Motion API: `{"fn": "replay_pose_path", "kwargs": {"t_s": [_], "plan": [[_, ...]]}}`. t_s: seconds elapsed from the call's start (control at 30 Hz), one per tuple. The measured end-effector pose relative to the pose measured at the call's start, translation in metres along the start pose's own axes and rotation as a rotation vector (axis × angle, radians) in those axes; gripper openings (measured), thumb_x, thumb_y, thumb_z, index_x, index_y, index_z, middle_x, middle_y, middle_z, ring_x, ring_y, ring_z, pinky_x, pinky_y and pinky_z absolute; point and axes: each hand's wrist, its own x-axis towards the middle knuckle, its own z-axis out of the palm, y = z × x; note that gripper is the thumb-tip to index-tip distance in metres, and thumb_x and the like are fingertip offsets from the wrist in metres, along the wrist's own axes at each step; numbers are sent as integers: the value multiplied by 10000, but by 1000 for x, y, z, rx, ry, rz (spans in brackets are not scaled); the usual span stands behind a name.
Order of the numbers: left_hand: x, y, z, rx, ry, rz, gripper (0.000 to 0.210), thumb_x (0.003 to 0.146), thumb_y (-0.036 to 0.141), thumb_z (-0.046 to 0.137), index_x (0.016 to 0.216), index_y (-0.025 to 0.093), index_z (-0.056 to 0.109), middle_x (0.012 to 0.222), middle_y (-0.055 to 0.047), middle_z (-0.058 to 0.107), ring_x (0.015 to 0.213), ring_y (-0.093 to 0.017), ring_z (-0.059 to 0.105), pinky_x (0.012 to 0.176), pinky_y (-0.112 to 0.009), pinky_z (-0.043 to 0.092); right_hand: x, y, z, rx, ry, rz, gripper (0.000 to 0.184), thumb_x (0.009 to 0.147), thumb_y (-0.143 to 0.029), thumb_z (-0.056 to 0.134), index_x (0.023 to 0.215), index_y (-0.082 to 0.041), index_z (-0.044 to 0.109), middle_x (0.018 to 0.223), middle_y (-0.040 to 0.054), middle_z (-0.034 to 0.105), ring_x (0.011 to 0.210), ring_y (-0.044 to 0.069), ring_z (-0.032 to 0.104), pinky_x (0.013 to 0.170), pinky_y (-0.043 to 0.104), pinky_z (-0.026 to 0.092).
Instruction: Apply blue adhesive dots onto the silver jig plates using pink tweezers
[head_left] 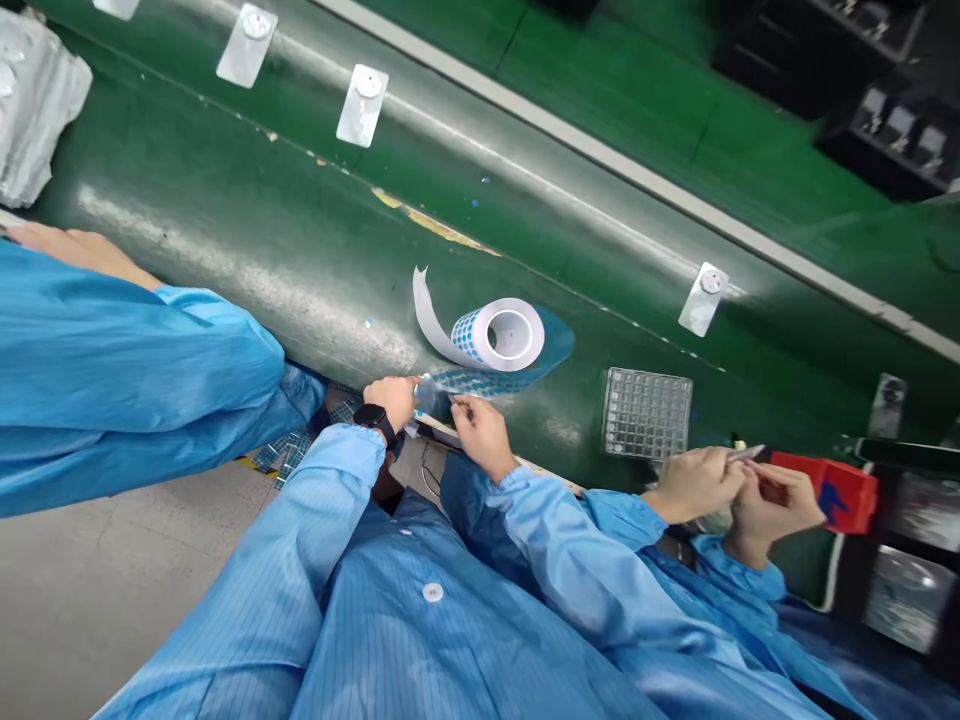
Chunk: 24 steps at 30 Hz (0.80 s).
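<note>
At the bench's front edge, my left hand [394, 400], below which a black watch is worn, is closed on the clear end of a strip with blue dots [480, 381]. The strip runs right and curves back behind a roll of white tape with blue dots [511, 335]. A white tail of the tape curls up to the left of the roll. Just right of my left hand, my right hand [481, 432] has thumb and fingers pinched together at the strip's lower edge. Whatever small thing lies between those fingertips is too small to make out.
A clear gridded tray [647, 412] lies to the right. Beyond it a co-worker's hands [739, 490] hold a small thing beside a red bin [851, 490]. Another person's blue sleeve [135, 370] reaches in at left. White plates [363, 105] stand along the green bench [225, 190].
</note>
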Motion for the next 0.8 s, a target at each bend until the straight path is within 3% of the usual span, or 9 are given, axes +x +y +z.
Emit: {"fn": "replay_pose_path", "kwargs": {"t_s": [0.17, 0.37, 0.57, 0.67, 0.8], "plan": [[-4, -7, -4, -18, 14, -13, 411, 825, 290, 610, 1227, 375, 601, 1126, -50, 701, 1065, -227, 641, 916, -319, 487, 43, -4, 3, 129, 2, 15, 209, 853, -265, 440, 865, -179, 630, 821, 63, 693, 766, 189, 628, 726, 308, 483], [-21, -37, -2, -146, 72, -89, 408, 802, 177, 632, 1190, 304, 643, 1181, -28, 683, 1107, -210, 623, 981, -303, 459, 48, -6, 5, 191, -37, 11, 164, 835, -232, 454, 818, -185, 610, 814, 53, 674, 787, 185, 605, 754, 308, 462], [-74, -71, -1, -356, 238, -88, 461, 782, 156, 624, 1240, 198, 605, 1258, -45, 636, 1159, -185, 595, 1033, -279, 434, 59, -19, 6, 211, -111, -7, 142, 832, -175, 470, 750, -183, 585, 761, 39, 636, 751, 170, 576, 735, 281, 439], [-101, -78, -1, -429, 350, -95, 451, 779, 179, 587, 1229, 159, 606, 1261, -69, 631, 1171, -211, 588, 1035, -329, 444, 78, -37, 8, 207, -146, -31, 127, 822, -144, 501, 734, -180, 586, 772, 38, 638, 763, 166, 577, 745, 268, 426], [-132, -85, -3, -704, 515, -110, 474, 747, 299, 594, 1202, 169, 624, 1211, -71, 662, 1151, -262, 597, 1008, -373, 470, 112, -71, 9, 181, -170, -30, 151, 823, -103, 516, 710, -171, 590, 783, 49, 650, 806, 168, 590, 775, 257, 406]]}}
